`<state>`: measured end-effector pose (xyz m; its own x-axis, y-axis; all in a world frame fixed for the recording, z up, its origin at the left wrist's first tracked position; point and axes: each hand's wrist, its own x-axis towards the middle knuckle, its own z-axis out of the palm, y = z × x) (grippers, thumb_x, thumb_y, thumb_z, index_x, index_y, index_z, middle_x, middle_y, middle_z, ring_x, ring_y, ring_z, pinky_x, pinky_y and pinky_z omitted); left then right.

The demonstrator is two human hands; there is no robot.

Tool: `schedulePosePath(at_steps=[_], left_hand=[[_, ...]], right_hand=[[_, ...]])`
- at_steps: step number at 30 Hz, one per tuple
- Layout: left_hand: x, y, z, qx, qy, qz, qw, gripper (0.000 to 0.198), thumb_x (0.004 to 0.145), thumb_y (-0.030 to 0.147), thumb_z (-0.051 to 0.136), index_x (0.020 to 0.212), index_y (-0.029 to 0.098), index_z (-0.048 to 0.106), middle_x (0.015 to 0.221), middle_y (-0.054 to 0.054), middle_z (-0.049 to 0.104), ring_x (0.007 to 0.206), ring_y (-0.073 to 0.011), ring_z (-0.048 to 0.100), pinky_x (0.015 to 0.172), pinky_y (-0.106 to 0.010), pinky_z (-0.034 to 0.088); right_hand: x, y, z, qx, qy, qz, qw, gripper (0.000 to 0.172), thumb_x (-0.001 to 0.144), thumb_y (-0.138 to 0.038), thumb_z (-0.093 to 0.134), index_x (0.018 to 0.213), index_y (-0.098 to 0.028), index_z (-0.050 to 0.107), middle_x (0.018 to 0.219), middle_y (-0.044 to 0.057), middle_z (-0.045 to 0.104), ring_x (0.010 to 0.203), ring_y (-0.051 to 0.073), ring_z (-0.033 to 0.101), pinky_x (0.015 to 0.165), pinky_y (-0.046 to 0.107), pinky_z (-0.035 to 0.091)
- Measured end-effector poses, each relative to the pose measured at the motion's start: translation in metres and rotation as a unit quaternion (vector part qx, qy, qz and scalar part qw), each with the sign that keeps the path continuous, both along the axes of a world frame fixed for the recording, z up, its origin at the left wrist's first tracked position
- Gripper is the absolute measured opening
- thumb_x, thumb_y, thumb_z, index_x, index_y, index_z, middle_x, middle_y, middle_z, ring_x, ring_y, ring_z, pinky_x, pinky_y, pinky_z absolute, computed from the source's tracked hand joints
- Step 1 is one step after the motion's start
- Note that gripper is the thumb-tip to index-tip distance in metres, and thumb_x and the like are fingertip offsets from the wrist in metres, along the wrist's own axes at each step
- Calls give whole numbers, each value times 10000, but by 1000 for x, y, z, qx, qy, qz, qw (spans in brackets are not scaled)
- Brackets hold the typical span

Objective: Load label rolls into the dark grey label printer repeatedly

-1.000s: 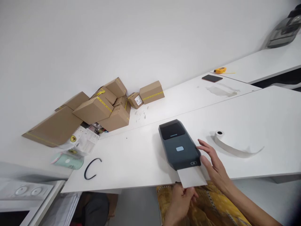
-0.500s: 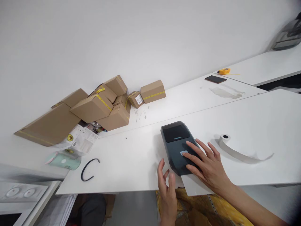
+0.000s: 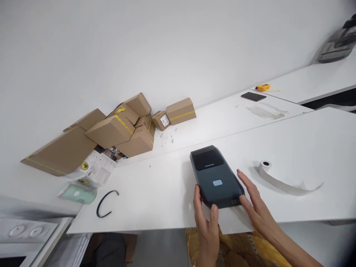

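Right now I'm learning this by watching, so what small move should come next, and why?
Probably a gentle push with both hands, easing the printer-like device back from the table edge. The left hand and right hand flank its near end, and the paper there reaches past the edge.

Right hand shifted from button to side of dark device, left hand nearer
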<state>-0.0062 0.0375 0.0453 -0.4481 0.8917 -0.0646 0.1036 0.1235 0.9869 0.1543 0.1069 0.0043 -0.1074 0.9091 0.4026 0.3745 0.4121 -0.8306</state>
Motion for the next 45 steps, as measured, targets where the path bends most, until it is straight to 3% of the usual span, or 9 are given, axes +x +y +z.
schedulePosePath(at_steps=[6,16,20,27,30,33,39,42,45], left_hand=[[-1,0,-14,57,70,-4,996,659,1000,534,446,1580,233,362,1695,-65,256,1574,-273,194,1284,-400,221],[-3,2,-4,75,49,-2,996,669,990,575,431,1563,231,410,1682,-43,285,1572,-286,196,1283,-403,226],[-9,16,13,115,32,-16,993,673,987,579,436,1562,230,411,1672,-35,314,1557,-275,251,1262,-358,279],[-35,77,51,239,-39,-4,970,607,1025,520,373,1553,222,391,1567,-112,493,1455,-259,456,1188,-394,406],[-45,104,40,164,-11,46,985,587,984,542,478,1462,203,497,1545,-150,509,1417,-273,500,1149,-394,438],[-47,121,19,75,33,40,996,549,959,507,541,1404,187,547,1517,-164,535,1397,-265,521,1126,-365,447],[-40,130,-1,29,88,29,995,500,950,398,561,1399,177,544,1463,-158,592,1309,-254,593,1063,-341,479],[-40,130,-1,27,116,30,992,526,946,393,568,1418,166,521,1454,-164,597,1301,-249,599,1062,-331,472],[-41,130,-3,41,131,29,990,500,953,389,560,1402,171,534,1439,-161,610,1290,-246,606,1060,-333,469]], right_hand=[[4,2,-5,-24,3,27,999,573,1043,-479,360,1601,-471,230,1677,-68,284,1536,311,285,1241,593,290],[6,4,8,-38,26,38,998,566,1033,-513,351,1592,-457,282,1657,-66,331,1529,312,305,1245,594,283],[3,15,31,-15,37,59,997,551,1034,-522,336,1579,-440,311,1680,-37,290,1523,309,316,1210,538,359],[-24,83,104,201,1,40,979,513,1046,-491,338,1513,-295,423,1555,106,477,1429,317,443,1166,541,350],[-37,121,134,200,13,21,980,518,1046,-534,292,1428,-265,515,1406,112,609,1311,306,552,1101,522,419],[-50,159,155,141,19,17,990,558,1031,-611,271,1405,-285,526,1307,90,674,1196,318,625,1038,547,467],[-72,219,174,20,-67,-12,997,706,1008,-654,263,1555,-210,318,1472,153,549,1311,390,554,1068,621,428],[-73,223,178,21,-112,-9,994,730,995,-623,338,1580,-192,269,1549,179,460,1360,416,503,1083,646,403],[-63,199,173,152,-80,-42,984,702,973,-589,433,1544,-190,348,1594,182,401,1430,417,412,1113,656,363]])
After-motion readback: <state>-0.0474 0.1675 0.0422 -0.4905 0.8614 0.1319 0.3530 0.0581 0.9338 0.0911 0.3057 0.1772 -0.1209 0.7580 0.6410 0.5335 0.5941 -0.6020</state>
